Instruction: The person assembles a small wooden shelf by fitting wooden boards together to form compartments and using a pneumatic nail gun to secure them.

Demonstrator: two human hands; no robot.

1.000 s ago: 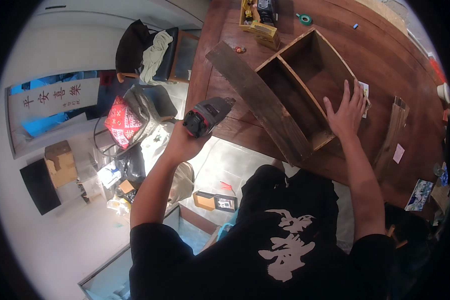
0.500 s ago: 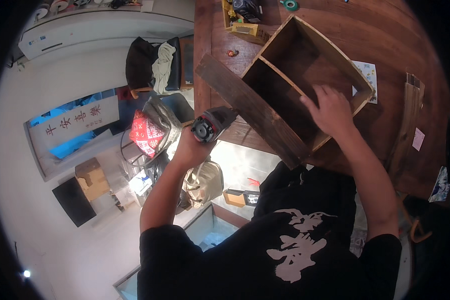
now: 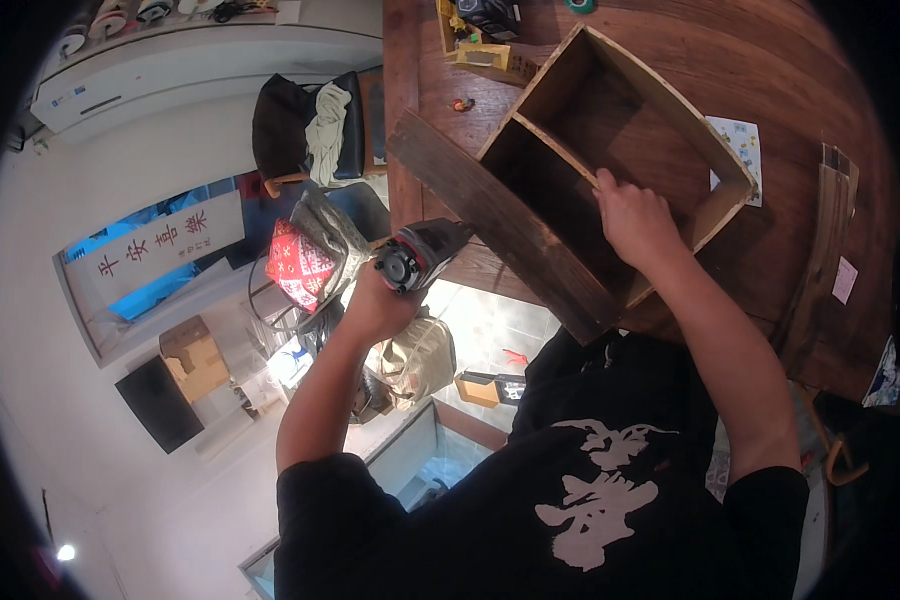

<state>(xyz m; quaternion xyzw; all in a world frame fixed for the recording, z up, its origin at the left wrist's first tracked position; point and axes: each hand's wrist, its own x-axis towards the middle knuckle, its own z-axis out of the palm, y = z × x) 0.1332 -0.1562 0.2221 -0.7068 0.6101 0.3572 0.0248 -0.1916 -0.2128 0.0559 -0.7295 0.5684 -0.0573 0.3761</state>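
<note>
A wooden box (image 3: 675, 107) with a dividing board inside lies on the table, its open side up. A long dark plank (image 3: 510, 228) lies along the box's near left side and sticks out past it. My left hand (image 3: 378, 306) is wrapped round a black and grey power drill (image 3: 417, 254) with red trim. The drill's front end points at the plank's outer face; whether its tip touches the wood I cannot tell. My right hand (image 3: 634, 224) reaches over the box, fingers closed on the near end of the divider (image 3: 552, 148).
The brown wooden table (image 3: 770, 60) carries a small yellow-edged box (image 3: 485, 57), a small red figure (image 3: 462, 105) and a white printed sheet (image 3: 740, 150). Dark wood strips (image 3: 823, 235) lie at the right. Beyond the table's left edge stand a chair (image 3: 348, 125) and a beige bag (image 3: 415, 360).
My right hand has gone from loosely spread fingers over the box to a grip on the divider. My left hand and the drill have tilted slightly, still beside the plank.
</note>
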